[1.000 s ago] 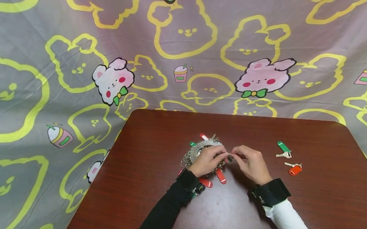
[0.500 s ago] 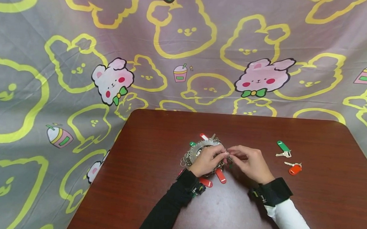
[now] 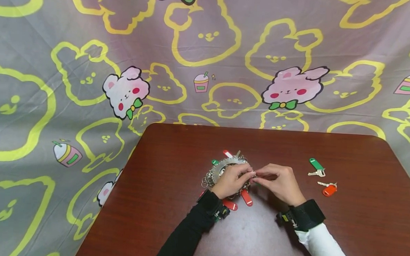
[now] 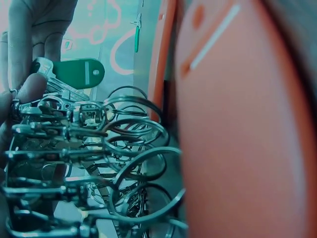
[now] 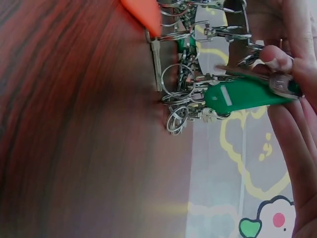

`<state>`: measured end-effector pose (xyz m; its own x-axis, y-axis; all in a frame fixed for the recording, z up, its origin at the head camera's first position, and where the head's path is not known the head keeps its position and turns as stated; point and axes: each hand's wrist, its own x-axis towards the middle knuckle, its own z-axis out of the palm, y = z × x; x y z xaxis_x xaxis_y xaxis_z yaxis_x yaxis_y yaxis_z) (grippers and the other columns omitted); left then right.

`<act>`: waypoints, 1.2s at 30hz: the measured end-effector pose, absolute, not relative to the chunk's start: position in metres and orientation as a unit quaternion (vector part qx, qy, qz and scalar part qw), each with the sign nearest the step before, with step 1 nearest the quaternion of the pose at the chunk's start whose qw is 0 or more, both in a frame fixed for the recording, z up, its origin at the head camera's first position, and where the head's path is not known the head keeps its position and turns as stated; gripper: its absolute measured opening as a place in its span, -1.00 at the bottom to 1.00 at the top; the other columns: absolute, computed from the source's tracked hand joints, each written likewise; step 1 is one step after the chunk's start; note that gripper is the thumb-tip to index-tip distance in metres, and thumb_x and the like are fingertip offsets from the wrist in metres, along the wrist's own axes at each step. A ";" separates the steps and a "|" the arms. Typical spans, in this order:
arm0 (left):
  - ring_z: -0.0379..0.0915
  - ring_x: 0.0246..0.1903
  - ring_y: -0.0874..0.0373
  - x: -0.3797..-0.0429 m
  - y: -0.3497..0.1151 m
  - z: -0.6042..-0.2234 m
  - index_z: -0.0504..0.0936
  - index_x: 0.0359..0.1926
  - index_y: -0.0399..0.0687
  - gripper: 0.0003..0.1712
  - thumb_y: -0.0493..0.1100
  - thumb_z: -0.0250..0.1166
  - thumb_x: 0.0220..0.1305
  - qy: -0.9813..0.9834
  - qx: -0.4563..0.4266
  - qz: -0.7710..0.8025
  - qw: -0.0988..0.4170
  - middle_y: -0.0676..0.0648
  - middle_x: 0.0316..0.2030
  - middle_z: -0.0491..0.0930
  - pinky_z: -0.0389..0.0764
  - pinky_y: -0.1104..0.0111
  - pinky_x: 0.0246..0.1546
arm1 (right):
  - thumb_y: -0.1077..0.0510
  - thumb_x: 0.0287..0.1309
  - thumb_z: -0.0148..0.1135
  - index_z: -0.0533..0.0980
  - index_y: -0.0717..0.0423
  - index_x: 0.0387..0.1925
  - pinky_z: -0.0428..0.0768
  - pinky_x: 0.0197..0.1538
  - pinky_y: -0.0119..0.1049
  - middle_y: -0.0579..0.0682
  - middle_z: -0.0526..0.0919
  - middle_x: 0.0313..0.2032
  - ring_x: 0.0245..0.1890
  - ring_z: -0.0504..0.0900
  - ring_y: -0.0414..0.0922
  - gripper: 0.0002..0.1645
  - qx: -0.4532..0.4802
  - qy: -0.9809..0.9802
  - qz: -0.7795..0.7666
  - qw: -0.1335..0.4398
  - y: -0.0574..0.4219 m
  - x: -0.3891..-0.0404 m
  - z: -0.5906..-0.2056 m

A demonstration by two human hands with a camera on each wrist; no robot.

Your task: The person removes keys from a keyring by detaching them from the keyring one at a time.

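Note:
In the head view, a large round metal ring [image 3: 220,167] hung with clasps and split rings lies on the table. My left hand [image 3: 233,179] grips its right side, thumb and fingers bent around the clasps. Against those fingertips, my right hand [image 3: 279,183] pinches a key with a green tag [image 5: 242,96]. The left wrist view shows that key's head [image 4: 43,65] beside the green tag, close to a row of clasps and split rings [image 4: 143,183]. Fingers partly hide where the key meets the clasp, so I cannot tell whether they are joined.
Red tags [image 3: 246,197] stick out from the ring toward the near side; a red-and-white tag [image 3: 228,154] and a green one lie at its far side. To the right rest a key with a green tag [image 3: 315,163] and one with an orange tag [image 3: 329,190]. A patterned cloth [image 3: 179,81] hangs behind.
The right fingers have shifted slightly, still meeting the left fingertips at the ring's right side. The left hand and the two loose keys have stayed in place.

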<state>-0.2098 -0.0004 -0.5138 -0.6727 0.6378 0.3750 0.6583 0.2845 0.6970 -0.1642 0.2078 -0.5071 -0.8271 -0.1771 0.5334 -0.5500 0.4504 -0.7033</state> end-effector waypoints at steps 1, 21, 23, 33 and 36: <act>0.38 -0.42 0.37 -0.210 0.000 -0.514 0.63 -0.27 0.03 -0.78 -0.08 0.17 0.58 -0.802 -0.404 -0.440 0.015 0.08 -0.42 0.61 0.40 0.56 -0.33 | 0.29 -0.10 0.67 0.80 -0.04 -0.27 0.65 -0.29 -0.54 -0.17 0.79 -0.37 -0.37 0.74 -0.30 -0.69 0.219 -0.831 0.473 0.195 0.208 -0.164 -0.507; 0.48 -0.42 0.35 -0.211 -0.004 -0.514 0.63 -0.27 0.00 -0.79 -0.10 0.18 0.58 -0.789 -0.415 -0.452 -0.019 0.07 -0.41 0.67 0.48 0.54 -0.31 | 0.33 0.07 0.56 0.75 -0.01 -0.27 0.74 -0.33 -0.32 -0.23 0.74 -0.36 -0.36 0.68 -0.37 -0.78 0.246 -0.867 0.402 0.164 0.211 -0.164 -0.509; 0.46 -0.42 0.37 -0.211 -0.004 -0.514 0.63 -0.27 -0.01 -0.80 -0.11 0.20 0.57 -0.792 -0.417 -0.446 -0.018 0.04 -0.41 0.68 0.47 0.55 -0.31 | 0.33 0.08 0.55 0.72 -0.03 -0.28 0.73 -0.33 -0.32 -0.24 0.73 -0.37 -0.37 0.66 -0.39 -0.77 0.250 -0.869 0.396 0.159 0.211 -0.163 -0.508; 0.47 -0.40 0.37 -0.212 -0.004 -0.513 0.64 -0.22 -0.02 -0.83 -0.12 0.20 0.56 -0.800 -0.418 -0.430 -0.006 0.06 -0.40 0.66 0.45 0.57 -0.31 | 0.25 0.19 0.50 0.73 0.03 -0.14 0.73 -0.32 -0.34 -0.13 0.81 -0.30 -0.34 0.75 -0.33 -0.80 0.224 -0.851 0.463 0.105 0.210 -0.163 -0.508; 0.41 -0.40 0.36 -0.212 -0.004 -0.514 0.65 -0.20 -0.02 -0.84 -0.11 0.21 0.56 -0.804 -0.416 -0.425 0.002 0.07 -0.39 0.63 0.42 0.57 -0.31 | 0.22 0.09 0.58 0.77 0.02 -0.18 0.72 -0.33 -0.39 -0.15 0.82 -0.32 -0.36 0.75 -0.35 -0.77 0.223 -0.847 0.469 0.114 0.210 -0.162 -0.508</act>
<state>-0.2115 -0.0039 -0.5145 -0.6533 0.6674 0.3574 0.6707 0.2913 0.6822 -0.1623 0.2097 -0.5076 -0.8744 -0.2701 0.4031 -0.4850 0.4598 -0.7439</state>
